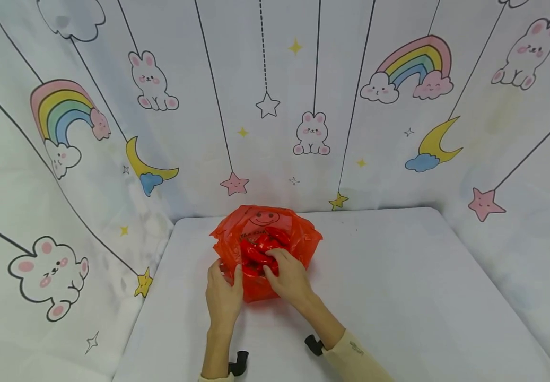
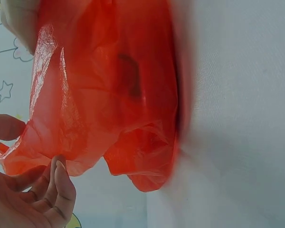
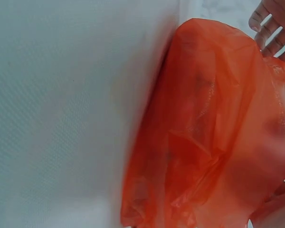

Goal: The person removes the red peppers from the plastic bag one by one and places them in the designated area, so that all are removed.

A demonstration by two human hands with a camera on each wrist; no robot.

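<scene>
Now red plastic bag (image 1: 265,241) on table (image 1: 399,286), left hand (image 1: 223,297) gripping rim, right hand (image 1: 290,278) fingers inside.

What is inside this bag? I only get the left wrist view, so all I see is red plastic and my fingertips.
Observer: The head view shows red, elongated items inside the red plastic bag; I cannot tell what they are.
Operator: Where is the other hand?
Observer: The right hand reaches into the bag's open mouth, its fingers among those red items.
Operator: And my left hand's spot on the bag?
Observer: The left hand holds the bag's near left edge, by the opening.
Operator: What does the bag sit on?
Observer: It rests on a white table, towards the back edge, in front of a cartoon-printed backdrop.
</scene>
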